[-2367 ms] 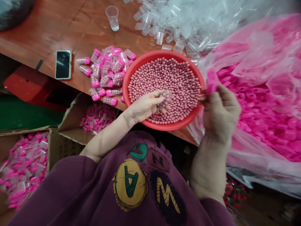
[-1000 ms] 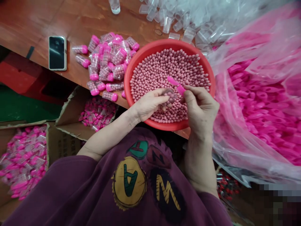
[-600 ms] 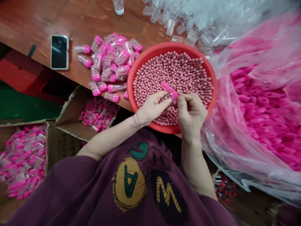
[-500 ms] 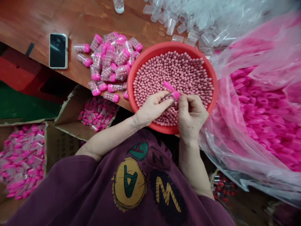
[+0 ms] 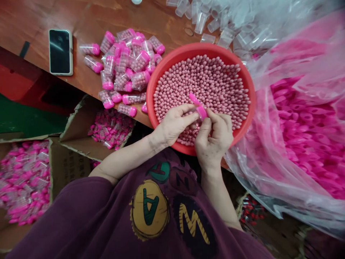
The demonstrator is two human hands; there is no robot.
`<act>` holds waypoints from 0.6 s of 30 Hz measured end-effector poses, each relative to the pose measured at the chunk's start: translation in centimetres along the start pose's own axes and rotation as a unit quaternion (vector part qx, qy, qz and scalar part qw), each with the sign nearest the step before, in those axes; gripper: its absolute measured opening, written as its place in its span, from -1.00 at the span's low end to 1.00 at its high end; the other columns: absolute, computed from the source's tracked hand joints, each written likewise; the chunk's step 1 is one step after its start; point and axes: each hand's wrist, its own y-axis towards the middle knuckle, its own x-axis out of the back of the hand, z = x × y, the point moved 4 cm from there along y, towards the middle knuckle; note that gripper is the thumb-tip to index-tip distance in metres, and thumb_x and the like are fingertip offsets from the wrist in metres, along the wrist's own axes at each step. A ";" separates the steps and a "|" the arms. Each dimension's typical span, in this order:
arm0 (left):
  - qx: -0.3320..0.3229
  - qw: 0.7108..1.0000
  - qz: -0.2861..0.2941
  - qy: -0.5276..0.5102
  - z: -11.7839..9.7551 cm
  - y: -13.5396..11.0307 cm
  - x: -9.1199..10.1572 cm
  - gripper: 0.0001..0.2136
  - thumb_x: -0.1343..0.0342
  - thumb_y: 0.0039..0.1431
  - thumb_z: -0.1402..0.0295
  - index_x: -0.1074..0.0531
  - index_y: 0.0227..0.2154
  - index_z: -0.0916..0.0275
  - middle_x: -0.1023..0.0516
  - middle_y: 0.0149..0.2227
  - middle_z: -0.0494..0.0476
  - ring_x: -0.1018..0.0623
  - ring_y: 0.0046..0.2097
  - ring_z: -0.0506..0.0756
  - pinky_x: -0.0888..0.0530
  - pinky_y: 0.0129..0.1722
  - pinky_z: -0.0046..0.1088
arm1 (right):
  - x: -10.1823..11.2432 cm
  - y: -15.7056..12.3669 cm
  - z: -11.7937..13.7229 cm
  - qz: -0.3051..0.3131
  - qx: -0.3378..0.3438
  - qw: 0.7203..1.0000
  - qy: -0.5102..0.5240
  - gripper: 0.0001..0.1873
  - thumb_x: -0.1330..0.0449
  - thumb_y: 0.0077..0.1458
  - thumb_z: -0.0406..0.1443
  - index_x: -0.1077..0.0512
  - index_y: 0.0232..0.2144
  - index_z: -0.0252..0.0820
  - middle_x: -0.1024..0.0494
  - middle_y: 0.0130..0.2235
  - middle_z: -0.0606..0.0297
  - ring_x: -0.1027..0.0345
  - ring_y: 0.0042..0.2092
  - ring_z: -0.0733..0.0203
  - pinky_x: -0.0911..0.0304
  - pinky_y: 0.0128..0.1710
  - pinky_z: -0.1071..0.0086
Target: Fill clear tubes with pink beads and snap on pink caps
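My left hand (image 5: 174,124) is closed round a small clear vial filled with pink balls, held over the near side of a red basin (image 5: 161,68). My right hand (image 5: 214,138) pinches a bright pink cap (image 5: 201,111) against the vial's mouth, with a second pink cap (image 5: 193,99) sticking up beside it. The basin is heaped with small pink balls (image 5: 210,82). Both hands touch at the fingertips above those balls.
Several capped filled vials (image 5: 126,68) lie left of the basin on the brown table (image 5: 88,18). A phone (image 5: 59,51) lies further left. Empty clear vials (image 5: 210,21) are piled behind. A plastic bag of pink caps (image 5: 304,118) fills the right. Cardboard boxes (image 5: 81,147) of finished vials stand below.
My right hand came from the cap bag on the right to the left hand over the basin, carrying pink caps, and now presses one onto the vial. The view shifted slightly.
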 end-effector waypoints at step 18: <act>0.022 0.999 0.002 0.041 0.2 0.0 0.0 -0.67 -0.45 0.39 0.05 -0.68 -0.01 0.20 -0.55 -0.28 0.07 -0.52 -0.26 0.03 -0.56 -0.20 -0.37 | 0.3 0.5 0.1 0.011 -0.087 0.995 0.052 -0.70 -0.18 0.60 -0.09 -0.71 0.02 0.01 -0.71 -0.09 0.15 -0.66 -0.05 0.00 -0.64 0.00 -0.01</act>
